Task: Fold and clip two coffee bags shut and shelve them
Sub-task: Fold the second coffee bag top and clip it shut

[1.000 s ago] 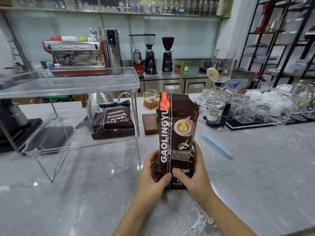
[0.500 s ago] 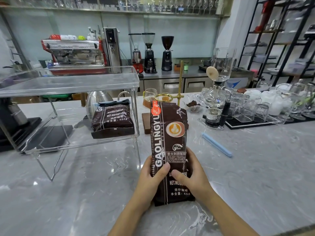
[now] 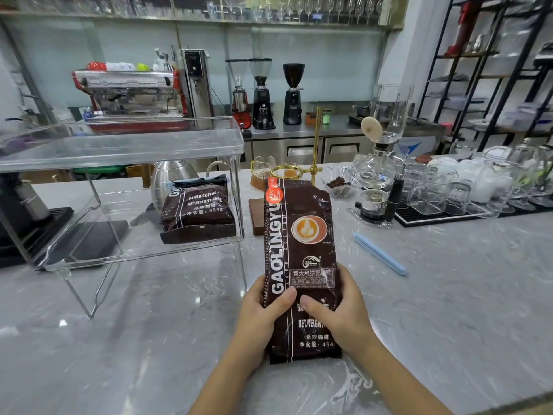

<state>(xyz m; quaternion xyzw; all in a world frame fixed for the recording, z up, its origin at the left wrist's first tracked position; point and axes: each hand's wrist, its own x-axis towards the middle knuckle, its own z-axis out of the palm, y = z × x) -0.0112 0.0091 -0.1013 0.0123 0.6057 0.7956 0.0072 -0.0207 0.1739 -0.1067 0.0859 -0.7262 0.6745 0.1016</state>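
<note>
A tall dark brown coffee bag (image 3: 299,250) stands on the marble counter in front of me, its top unfolded. My left hand (image 3: 263,316) grips its lower left side, thumb across the front. My right hand (image 3: 341,313) grips the lower right side the same way. A second coffee bag (image 3: 196,209), its top folded down, sits on the lower level of the clear acrylic shelf (image 3: 119,151) at the left. A light blue sealing clip (image 3: 379,253) lies on the counter to the right of the held bag.
Behind the bag are a wooden-based brass dripper stand (image 3: 315,163), a steel kettle (image 3: 170,178) and a siphon brewer (image 3: 377,175). Several glasses fill a black mat (image 3: 449,217) at the right. An espresso machine and grinders line the back counter.
Both hands have brought the bag down and toward me; its base now rests lower and nearer on the counter, still upright.
</note>
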